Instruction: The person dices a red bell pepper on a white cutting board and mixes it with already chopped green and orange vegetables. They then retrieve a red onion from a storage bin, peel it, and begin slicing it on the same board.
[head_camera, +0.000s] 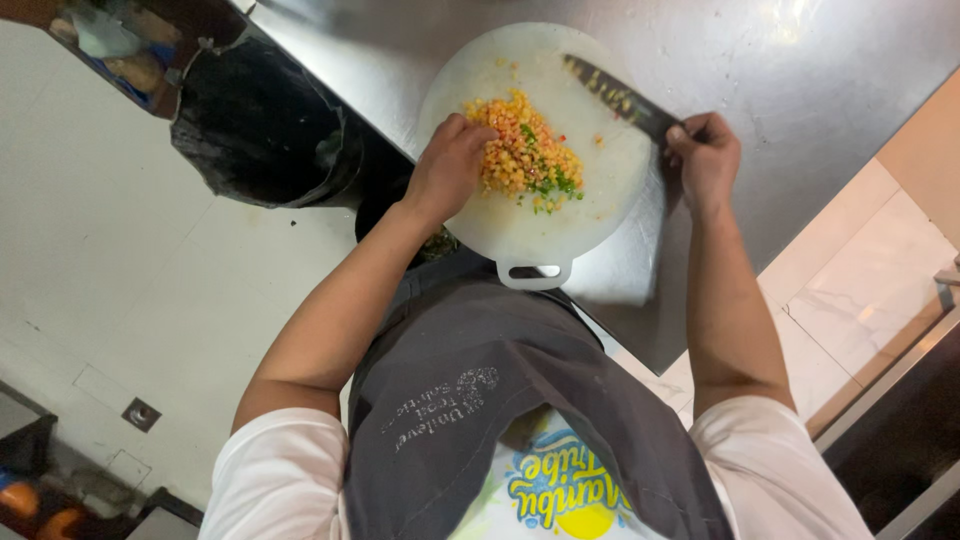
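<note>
Left hand (450, 165): curled narrow, fingers bent down onto the cutting board, touching the 9 o'clock edge of the chopped pile.
Right hand (705, 155): closed around the dark handle of a knife, at the board's 3 o'clock rim.
Knife (618, 98): its dark blade lies flat-ish over the board, pointing from the right hand toward 10 o'clock; yellow bits cling to the blade.
Chopped pile (525, 155): yellow diced pieces mixed with green and a few red flecks, heaped near the middle of the board, green mostly at its 5 o'clock end.
Cutting board (560, 225): round, white, with a slotted handle tab at 6 o'clock, nearest the person's body.
Desk (800, 90): steel surface carrying the board; its edge runs diagonally, the board's handle hanging over that edge.
Apron (480, 400): dark grey, worn over a white shirt, at 6 o'clock of the board.
Black bin (260, 125): lined with a dark bag, standing on the pale floor at 9 o'clock of the board, well apart from the left hand.
</note>
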